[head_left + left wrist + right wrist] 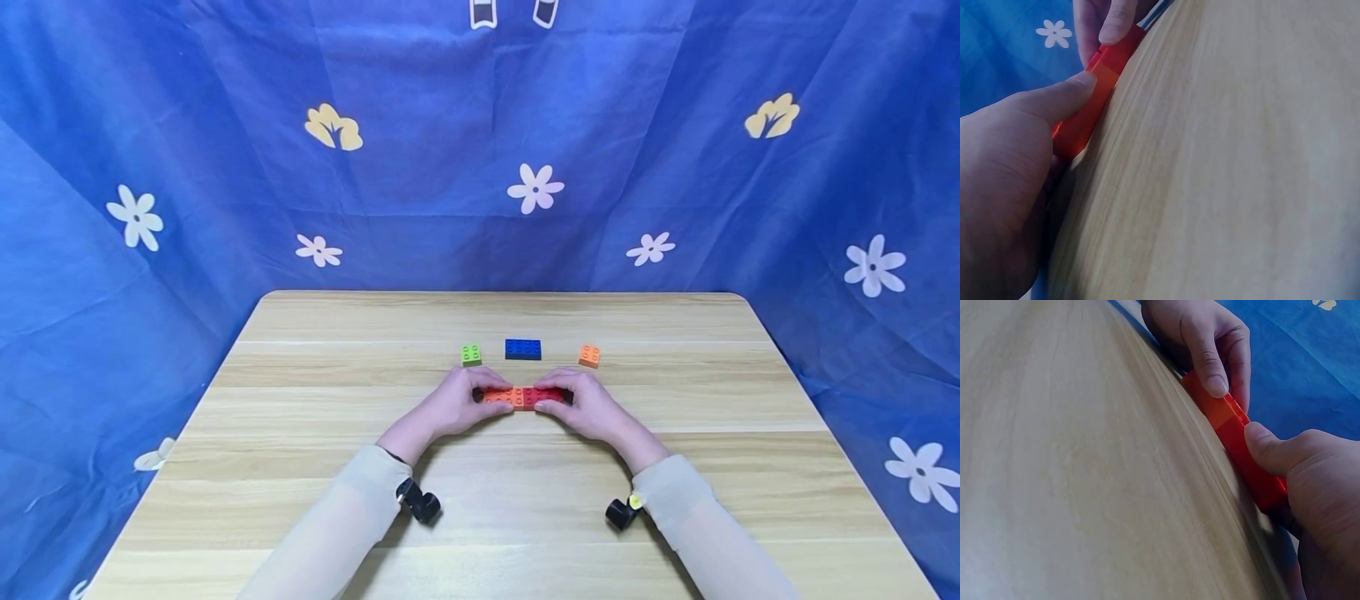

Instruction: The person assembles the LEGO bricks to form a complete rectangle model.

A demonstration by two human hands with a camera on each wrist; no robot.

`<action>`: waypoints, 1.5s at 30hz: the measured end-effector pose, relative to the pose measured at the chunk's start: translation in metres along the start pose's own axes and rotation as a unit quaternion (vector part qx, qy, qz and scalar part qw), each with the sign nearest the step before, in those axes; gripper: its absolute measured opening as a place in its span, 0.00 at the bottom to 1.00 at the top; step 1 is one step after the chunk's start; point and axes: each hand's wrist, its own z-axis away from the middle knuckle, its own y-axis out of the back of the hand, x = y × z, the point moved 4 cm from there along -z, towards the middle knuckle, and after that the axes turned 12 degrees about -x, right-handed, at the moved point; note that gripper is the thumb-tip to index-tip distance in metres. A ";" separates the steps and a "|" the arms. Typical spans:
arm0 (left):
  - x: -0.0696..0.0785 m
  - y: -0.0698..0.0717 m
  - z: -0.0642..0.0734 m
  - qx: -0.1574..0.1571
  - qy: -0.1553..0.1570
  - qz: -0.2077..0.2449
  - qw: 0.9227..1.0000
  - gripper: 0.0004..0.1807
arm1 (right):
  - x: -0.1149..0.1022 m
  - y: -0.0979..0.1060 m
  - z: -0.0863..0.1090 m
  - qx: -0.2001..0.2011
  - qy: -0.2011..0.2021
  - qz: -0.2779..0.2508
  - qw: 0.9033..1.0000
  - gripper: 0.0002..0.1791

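We list one orange brick [503, 397], pinched in the left hand [454, 403]. Touching its right end: one red brick [543, 395], pinched in the right hand [594, 407].

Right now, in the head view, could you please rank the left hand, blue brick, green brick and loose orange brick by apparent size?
1. Left hand
2. Blue brick
3. Green brick and loose orange brick: too alike to rank

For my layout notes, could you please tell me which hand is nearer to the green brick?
Left: the left hand is just on the near side of the green brick; the right hand is farther off, toward the right.
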 end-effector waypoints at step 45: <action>-0.003 0.000 0.002 -0.002 0.035 0.007 0.999 0.20 | 0.010 0.036 -0.067 -0.001 -0.040 0.014 0.999 0.31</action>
